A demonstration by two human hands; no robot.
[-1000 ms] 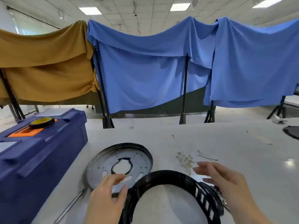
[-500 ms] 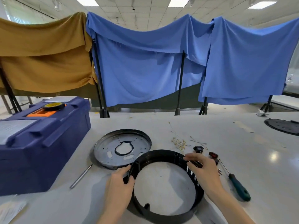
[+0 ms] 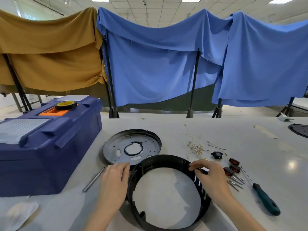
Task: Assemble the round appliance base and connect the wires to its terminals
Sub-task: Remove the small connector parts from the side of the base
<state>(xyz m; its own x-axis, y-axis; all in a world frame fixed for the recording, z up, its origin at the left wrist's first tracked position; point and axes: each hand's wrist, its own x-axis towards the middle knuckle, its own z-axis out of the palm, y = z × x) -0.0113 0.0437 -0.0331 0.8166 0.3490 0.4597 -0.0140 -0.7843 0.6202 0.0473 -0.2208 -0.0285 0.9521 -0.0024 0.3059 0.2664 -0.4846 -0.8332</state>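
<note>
With left hand (image 3: 115, 179) resting flat-fingered against black ring (image 3: 160, 160), right hand (image 3: 210, 176) pinching its right rim: likely risking one-sided tilting.

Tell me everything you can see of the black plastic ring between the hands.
The black plastic ring is a wide open hoop with a low upright wall, lying flat on the white table, which shows through its middle. Slots line its right wall; small posts and a tab stand inside. The left hand rests against its outer left wall; the right hand curls over the right rim by the slots. Its far edge lies by the round metal plate; contact unclear.
</note>
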